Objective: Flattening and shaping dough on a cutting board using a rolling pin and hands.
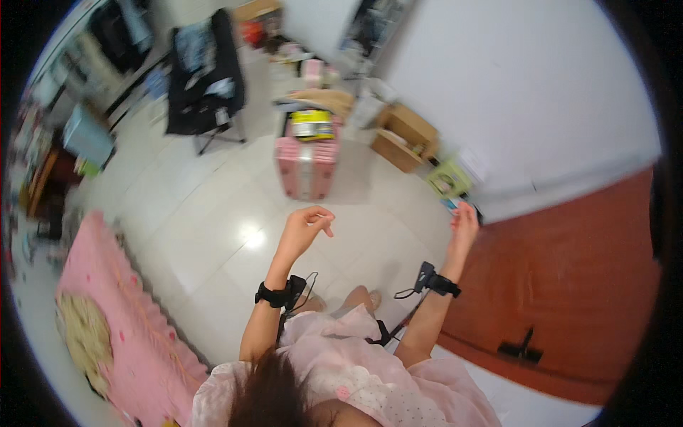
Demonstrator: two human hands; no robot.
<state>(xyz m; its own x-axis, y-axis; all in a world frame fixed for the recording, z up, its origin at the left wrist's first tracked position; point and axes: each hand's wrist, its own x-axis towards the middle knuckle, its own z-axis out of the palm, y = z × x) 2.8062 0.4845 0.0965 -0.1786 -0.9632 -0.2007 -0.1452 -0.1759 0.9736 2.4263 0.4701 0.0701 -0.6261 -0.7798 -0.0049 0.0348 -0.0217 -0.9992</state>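
Both my hands are raised in front of me over the tiled floor. My left hand (309, 227) has curled fingers with the thumb apart below them, and nothing shows in it. Beyond it stands a pink hard-shell suitcase (307, 165) with a yellow-and-white package (311, 125) on top. At the right, my right hand (463, 221) is raised with its fingers bent; whether it holds anything cannot be told. Behind its fingertips lie a small blue item and a green box (449, 178). A black strapped device sits on each wrist.
A black folding chair (205, 101) bears clothes. An open cardboard box (405, 137) stands by the white wall. A pink-covered bed (133, 320) is at the left, and a red-brown wooden door (560, 267) at the right. A light blue box (88, 133) stands at the upper left.
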